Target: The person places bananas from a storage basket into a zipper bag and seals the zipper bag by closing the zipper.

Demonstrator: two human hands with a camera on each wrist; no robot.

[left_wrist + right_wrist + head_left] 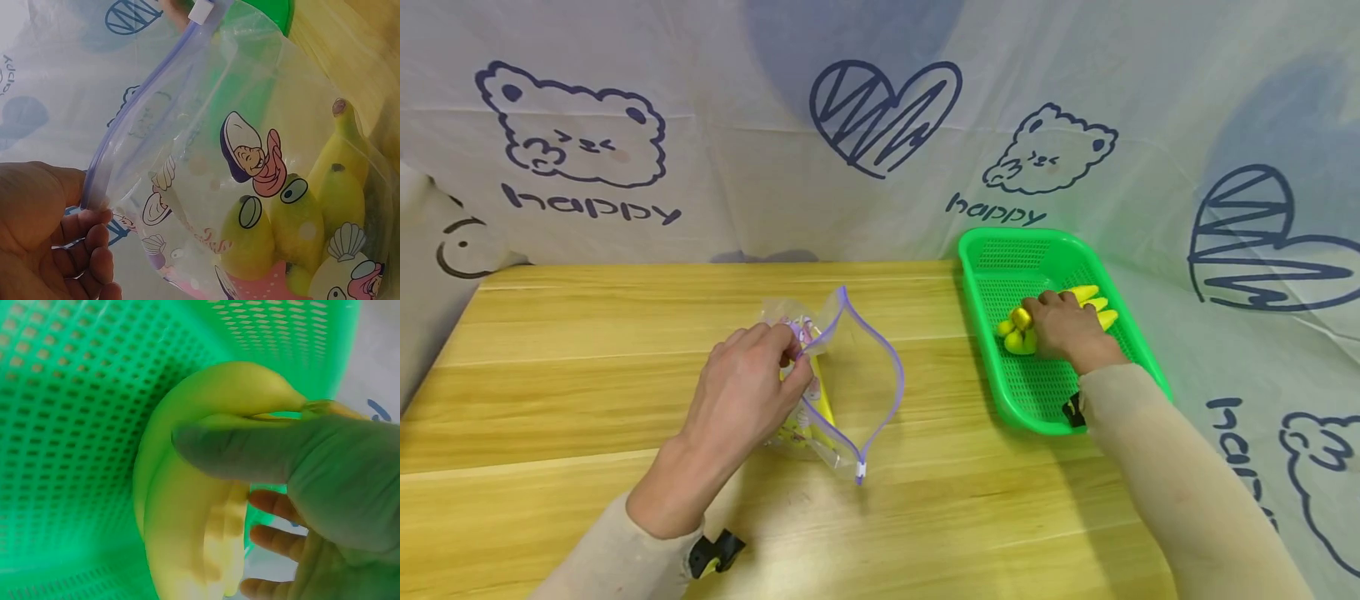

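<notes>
My left hand [745, 379] pinches the edge of a clear zip bag [820, 433] between thumb and fingers. The bag's purple-edged mouth gapes toward the right, with a white slider [861, 470] at its near end. Seen from the left wrist, yellow bananas [297, 225] lie inside the bag, behind printed cartoon figures and shells. Over in the green basket, my right hand [1067, 329] grips a bunch of bananas [187, 506], the thumb [231, 450] across one side and fingers on the other. Banana ends [1086, 293] show on both sides of this hand.
The green perforated basket [981, 333] stands at the right of the wooden table [587, 375], near its back edge. A white cloth [737, 192] printed with bears and hearts hangs behind and to the right. Black straps [717, 553] sit at both wrists.
</notes>
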